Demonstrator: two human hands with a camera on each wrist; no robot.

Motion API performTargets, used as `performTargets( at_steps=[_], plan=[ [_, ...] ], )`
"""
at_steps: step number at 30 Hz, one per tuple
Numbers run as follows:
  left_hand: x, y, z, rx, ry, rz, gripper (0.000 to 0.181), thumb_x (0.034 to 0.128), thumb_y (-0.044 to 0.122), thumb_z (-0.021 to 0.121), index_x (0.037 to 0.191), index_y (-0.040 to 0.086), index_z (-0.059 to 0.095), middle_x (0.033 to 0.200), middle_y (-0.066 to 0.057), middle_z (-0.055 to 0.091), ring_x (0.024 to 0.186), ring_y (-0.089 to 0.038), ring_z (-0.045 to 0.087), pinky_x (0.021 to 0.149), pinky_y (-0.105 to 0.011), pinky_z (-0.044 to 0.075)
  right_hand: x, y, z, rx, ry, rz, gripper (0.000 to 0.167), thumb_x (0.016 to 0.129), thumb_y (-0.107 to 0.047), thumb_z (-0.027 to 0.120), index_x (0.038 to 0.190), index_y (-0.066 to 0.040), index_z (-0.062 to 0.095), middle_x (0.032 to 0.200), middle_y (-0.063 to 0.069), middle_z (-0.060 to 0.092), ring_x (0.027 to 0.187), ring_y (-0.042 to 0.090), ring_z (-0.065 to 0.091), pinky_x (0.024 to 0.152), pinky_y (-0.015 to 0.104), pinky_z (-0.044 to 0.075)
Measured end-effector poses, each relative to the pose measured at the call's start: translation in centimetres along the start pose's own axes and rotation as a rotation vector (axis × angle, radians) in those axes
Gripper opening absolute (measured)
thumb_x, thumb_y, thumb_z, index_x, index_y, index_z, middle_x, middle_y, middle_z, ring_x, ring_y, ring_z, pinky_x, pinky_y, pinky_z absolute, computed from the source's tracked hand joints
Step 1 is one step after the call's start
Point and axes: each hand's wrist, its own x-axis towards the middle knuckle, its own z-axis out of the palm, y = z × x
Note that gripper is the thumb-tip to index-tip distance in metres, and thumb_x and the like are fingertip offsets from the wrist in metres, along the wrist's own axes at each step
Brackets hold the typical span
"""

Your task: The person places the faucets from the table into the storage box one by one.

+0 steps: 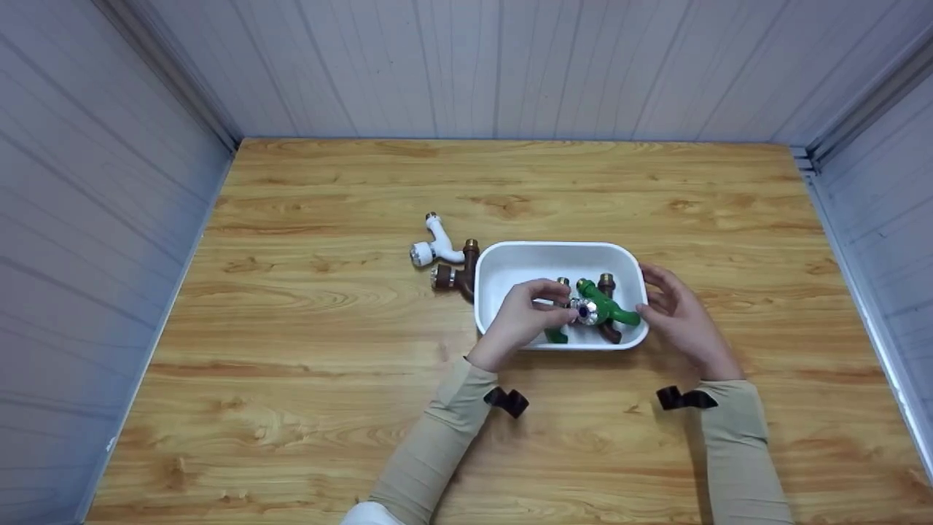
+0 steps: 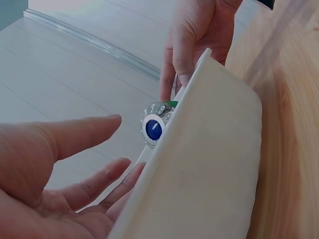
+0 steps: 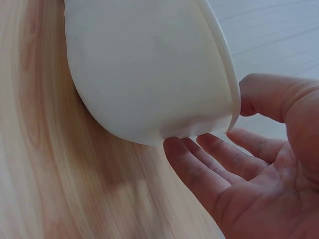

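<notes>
A white plastic basin (image 1: 510, 271) holds a green tap (image 1: 603, 305) with a chrome knob, lying over a brown tap (image 1: 606, 280). Another green tap (image 1: 557, 336) is partly hidden by my left hand (image 1: 526, 315). That hand reaches over the near rim; in the left wrist view its thumb and fingers are spread, apart from the blue-centred knob (image 2: 154, 128). My right hand (image 1: 681, 317) holds the basin's right end, thumb at the rim and fingers against the outer wall, as the right wrist view shows.
A white tap (image 1: 442, 244) and a brown tap (image 1: 467, 273) lie on the wood-grain table (image 1: 306, 350) just left of the basin; the brown one is right beside its wall. Pale panel walls (image 1: 466, 69) enclose the table at the back and sides.
</notes>
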Motion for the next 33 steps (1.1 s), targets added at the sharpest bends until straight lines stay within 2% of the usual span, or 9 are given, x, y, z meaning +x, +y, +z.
performTargets(
  at_steps=[3, 8, 10, 14, 21, 33],
  plan=[
    [-0.1, 0.1, -0.2, -0.017, 0.005, -0.002, 0.033, 0.0813, 0.003, 0.075, 0.111, -0.007, 0.064, 0.108, -0.021, 0.064, 0.085, -0.023, 0.066, 0.073, -0.026, 0.056, 0.0, 0.1, -0.1, -0.004, -0.002, -0.011, 0.06, 0.09, 0.012, 0.055, 0.145, 0.003, 0.03, 0.144, 0.024, 0.036, 0.122, 0.038, 0.044, 0.095, 0.018, 0.045],
    [-0.3, 0.2, -0.4, -0.099, 0.01, -0.033, 0.032, 0.0871, 0.006, 0.069, 0.114, -0.009, 0.061, 0.103, -0.016, 0.065, 0.092, -0.036, 0.064, 0.077, -0.035, 0.057, 0.0, 0.1, -0.1, -0.013, -0.003, -0.007, 0.061, 0.09, 0.011, 0.055, 0.145, 0.002, 0.03, 0.144, 0.024, 0.036, 0.122, 0.04, 0.044, 0.094, 0.018, 0.045],
    [-0.4, 0.3, -0.5, -0.132, 0.014, -0.047, 0.032, 0.0893, 0.008, 0.067, 0.115, -0.01, 0.06, 0.105, -0.017, 0.064, 0.095, -0.038, 0.063, 0.079, -0.038, 0.057, 0.0, 0.0, -0.2, -0.018, -0.002, 0.002, 0.061, 0.09, 0.01, 0.056, 0.145, 0.001, 0.031, 0.144, 0.023, 0.036, 0.123, 0.04, 0.044, 0.094, 0.018, 0.044],
    [-0.6, 0.5, -0.7, -0.16, 0.021, -0.069, 0.033, 0.0923, 0.012, 0.064, 0.116, -0.01, 0.059, 0.11, -0.024, 0.061, 0.097, -0.04, 0.062, 0.082, -0.039, 0.056, 0.0, 0.0, -0.2, -0.023, 0.0, 0.004, 0.061, 0.091, 0.009, 0.056, 0.145, 0.001, 0.031, 0.144, 0.023, 0.036, 0.123, 0.041, 0.044, 0.094, 0.017, 0.044],
    [-0.8, 0.8, -1.0, -0.185, 0.03, -0.108, 0.035, 0.0962, 0.019, 0.059, 0.117, -0.01, 0.058, 0.111, -0.024, 0.062, 0.101, -0.04, 0.061, 0.085, -0.041, 0.055, 0.0, 0.1, -0.1, -0.001, -0.011, -0.017, 0.06, 0.09, 0.011, 0.055, 0.144, 0.003, 0.031, 0.144, 0.025, 0.036, 0.122, 0.042, 0.044, 0.093, 0.019, 0.046],
    [-1.3, 1.3, -2.0, -0.188, 0.037, -0.079, 0.035, 0.0998, 0.02, 0.052, 0.116, -0.011, 0.057, 0.109, -0.025, 0.062, 0.099, -0.038, 0.062, 0.085, -0.043, 0.054, 0.1, 0.1, -0.2, -0.024, -0.006, 0.02, 0.06, 0.091, 0.008, 0.055, 0.145, 0.0, 0.031, 0.145, 0.023, 0.035, 0.124, 0.041, 0.043, 0.094, 0.018, 0.045]
  ],
)
